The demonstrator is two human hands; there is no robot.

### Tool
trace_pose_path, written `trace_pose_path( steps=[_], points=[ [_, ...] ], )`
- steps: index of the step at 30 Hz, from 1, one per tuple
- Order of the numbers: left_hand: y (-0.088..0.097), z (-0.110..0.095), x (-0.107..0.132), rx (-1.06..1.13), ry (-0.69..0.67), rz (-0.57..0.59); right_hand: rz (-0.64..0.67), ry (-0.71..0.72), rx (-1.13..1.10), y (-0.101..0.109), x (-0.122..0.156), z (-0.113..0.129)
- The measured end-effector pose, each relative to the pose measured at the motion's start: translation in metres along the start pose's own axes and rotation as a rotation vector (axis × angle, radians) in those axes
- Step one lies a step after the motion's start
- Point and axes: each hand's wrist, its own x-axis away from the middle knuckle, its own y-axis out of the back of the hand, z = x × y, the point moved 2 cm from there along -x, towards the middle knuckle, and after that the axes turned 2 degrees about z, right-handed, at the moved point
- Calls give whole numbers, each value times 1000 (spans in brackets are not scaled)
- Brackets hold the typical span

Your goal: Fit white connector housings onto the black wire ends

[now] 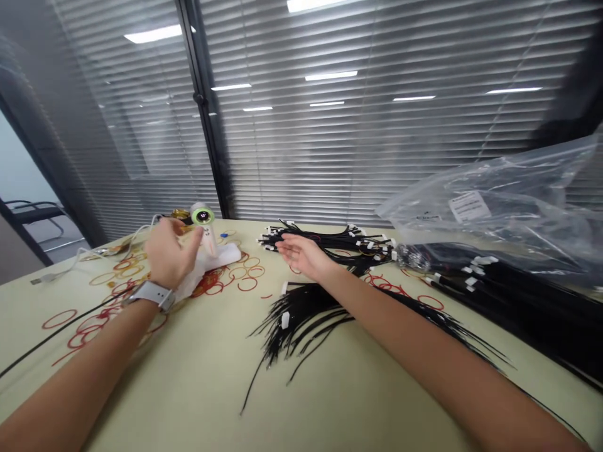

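Note:
My left hand [172, 251], with a watch [149, 295] on its wrist, is raised beside a small white handheld fan [210, 242] that stands in a white base and has a lit round display. Thumb and fingers are curved and apart; I see nothing between them, and cannot tell whether the thumb touches the fan. My right hand [304, 254] reaches over the table, palm turned left, fingers stretched out and holding nothing. Under its forearm lies a loose bundle of thin black cables [301, 314] with white connectors. Behind its fingertips are tied black cable bundles [330, 240].
Red and yellow rubber bands [214, 282] are scattered across the table [211, 389]. A clear plastic bag [509, 194] and thick black cable bundles [518, 301] lie at right. A white USB cable [70, 270] and a black cable [56, 336] cross the left side. Window blinds stand behind.

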Motion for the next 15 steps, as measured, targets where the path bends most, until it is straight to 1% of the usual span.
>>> trace_pose_path(
  steps=[2,3,4,5,6,8,9,10,11,12,13,15],
  points=[
    [5,-9,2,5,-99,-101,-6,38,26,-1,2,18],
    [6,-17,4,18,-154,-117,-7,64,41,-2,4,29],
    [7,-27,8,39,-212,-107,-6,94,57,-5,7,40],
    [7,-40,13,64,-274,-67,-7,127,74,-8,11,52],
    [7,-55,20,93,-341,-2,-13,164,94,-12,16,62],
    [6,-87,37,144,-475,233,0,227,186,-20,28,76],
    [5,-102,47,164,-545,418,25,259,306,-24,36,78],
    [3,-114,58,199,-569,703,47,278,438,-27,44,78],
    [2,-122,68,229,-551,882,68,282,580,-30,54,75],
    [1,-127,77,242,-524,984,95,282,722,-31,66,70],
    [0,-130,83,265,-493,1025,123,299,851,-32,78,64],
    [-5,-128,91,351,-433,1071,280,352,1120,-33,105,51]
  ],
)
